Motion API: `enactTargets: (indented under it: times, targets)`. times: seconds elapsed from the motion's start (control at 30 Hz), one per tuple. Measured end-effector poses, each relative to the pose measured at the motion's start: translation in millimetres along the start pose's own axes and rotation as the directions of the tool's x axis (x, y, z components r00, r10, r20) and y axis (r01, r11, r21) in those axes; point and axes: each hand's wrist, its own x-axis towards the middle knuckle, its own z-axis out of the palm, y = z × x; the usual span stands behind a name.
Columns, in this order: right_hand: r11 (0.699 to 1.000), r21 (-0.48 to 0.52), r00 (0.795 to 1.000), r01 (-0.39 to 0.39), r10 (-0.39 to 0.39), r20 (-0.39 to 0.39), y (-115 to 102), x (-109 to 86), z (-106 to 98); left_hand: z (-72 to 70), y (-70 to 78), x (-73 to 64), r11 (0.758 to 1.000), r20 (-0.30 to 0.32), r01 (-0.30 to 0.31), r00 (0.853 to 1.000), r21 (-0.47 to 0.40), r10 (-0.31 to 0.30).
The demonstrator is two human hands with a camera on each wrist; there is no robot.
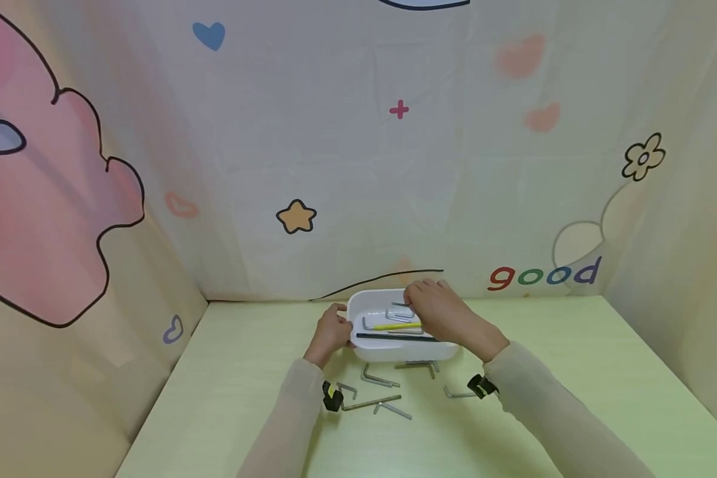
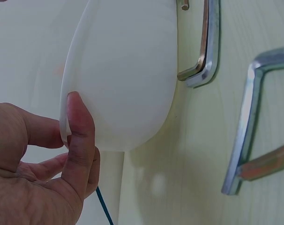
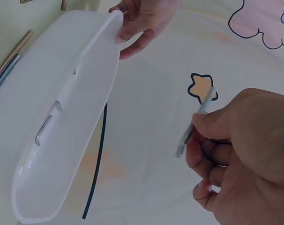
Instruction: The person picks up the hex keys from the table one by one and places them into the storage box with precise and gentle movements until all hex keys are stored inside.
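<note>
My left hand (image 1: 330, 334) pinches the left end of a white plastic tray (image 1: 403, 354), its thumb and fingers on either side of the rim in the left wrist view. Over the tray's right half is my right hand (image 1: 442, 312). Between its thumb and forefinger it pinches a small silver hex key (image 3: 208, 100), seen against the curtain in the right wrist view. Inside the tray lie several silver hex keys (image 1: 399, 319), a slim yellow stick-like piece (image 1: 394, 326) and a long black rod (image 1: 388, 336). The right hand hides the tray's far right corner.
In front of the tray, several loose hex keys lie on the pale table (image 1: 215, 398): a pair (image 1: 379, 380), a long bronze one (image 1: 370, 402), a silver one (image 1: 396, 411) and another (image 1: 457, 396) by the right sleeve. A printed curtain (image 1: 346, 146) stands behind.
</note>
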Motion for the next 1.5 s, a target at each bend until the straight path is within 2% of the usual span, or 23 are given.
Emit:
enactTargets:
  times: [0.3,0.43,0.57,0.67,0.93,1.23,1.5]
  targets:
    - [0.999,0.024,0.999,-0.032,0.031,0.037,2,21.9,5,-0.4,-0.6,-1.8,1.0,0.005,0.008,1.0,0.002,-0.008]
    - [1.0,0.021,0.999,-0.02,0.019,0.036,4,33.2,7,-1.7,0.2,-0.5,1.0,0.007,0.002,1.0,0.001,-0.002]
    - [0.998,0.046,0.997,-0.042,0.039,0.068,5,41.4,11,-0.3,-0.2,0.4,1.0,0.009,0.012,1.0,0.006,-0.012]
    - [0.996,0.059,0.992,-0.063,0.056,0.111,6,45.6,14,1.0,-1.5,-0.3,1.0,0.007,0.016,1.0,0.008,-0.016]
    - [0.999,0.049,0.981,-0.023,0.013,0.195,16,53.1,22,0.5,-1.2,0.9,1.0,0.007,0.009,1.0,0.006,-0.009]
    - [0.996,0.05,0.961,-0.074,0.058,0.27,27,62.6,42,-1.4,2.3,-0.2,1.0,0.016,0.009,1.0,0.017,-0.009]
    - [0.99,0.098,0.949,-0.105,0.07,0.306,30,71.3,61,-2.3,4.0,-1.0,1.0,0.004,0.009,1.0,0.022,-0.009]
